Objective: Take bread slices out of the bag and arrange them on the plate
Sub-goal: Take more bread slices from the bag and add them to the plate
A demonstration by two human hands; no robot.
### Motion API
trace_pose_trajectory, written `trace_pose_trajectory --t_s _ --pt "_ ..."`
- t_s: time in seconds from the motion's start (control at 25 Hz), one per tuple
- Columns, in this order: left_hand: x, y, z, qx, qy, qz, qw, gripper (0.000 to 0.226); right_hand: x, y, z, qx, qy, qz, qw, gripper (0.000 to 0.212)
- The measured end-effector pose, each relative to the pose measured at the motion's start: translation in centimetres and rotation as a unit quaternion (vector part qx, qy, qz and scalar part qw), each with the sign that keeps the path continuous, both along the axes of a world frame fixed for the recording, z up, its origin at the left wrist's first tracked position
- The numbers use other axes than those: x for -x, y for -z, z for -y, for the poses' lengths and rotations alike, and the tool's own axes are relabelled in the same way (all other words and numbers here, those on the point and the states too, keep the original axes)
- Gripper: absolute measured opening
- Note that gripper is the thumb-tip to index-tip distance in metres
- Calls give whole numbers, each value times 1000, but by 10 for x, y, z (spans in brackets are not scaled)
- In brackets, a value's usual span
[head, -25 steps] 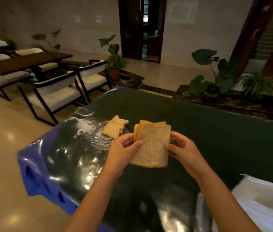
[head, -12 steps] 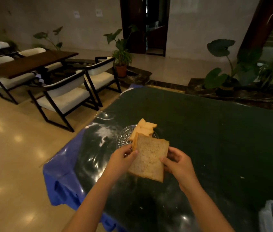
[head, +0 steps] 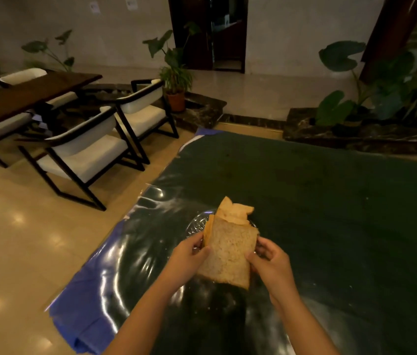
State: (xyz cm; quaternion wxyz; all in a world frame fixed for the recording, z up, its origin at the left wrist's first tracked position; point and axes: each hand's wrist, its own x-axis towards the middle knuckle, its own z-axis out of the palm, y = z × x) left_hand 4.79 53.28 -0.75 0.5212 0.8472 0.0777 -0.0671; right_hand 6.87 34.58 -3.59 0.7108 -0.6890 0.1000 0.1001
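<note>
Nearest, the left hand [head: 188, 254] and the right hand [head: 270, 262] hold a stack of bread slices [head: 228, 252] between them above the dark green desk [head: 330, 213], fingers [head: 252, 258] closed on its two side edges. Just behind the stack sits a clear glass plate [head: 197, 224], partly hidden, with more bread slices on the plate [head: 233, 211]. Further off stand white-cushioned chairs [head: 87, 149] and a potted plant [head: 175, 73].
</note>
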Motion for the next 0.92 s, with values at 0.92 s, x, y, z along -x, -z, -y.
trace_pose_trajectory --t_s 0.92 --pt "-121 154 -64 50 77 -56 994 38 -62 112 -82 185 178 -70 964 36"
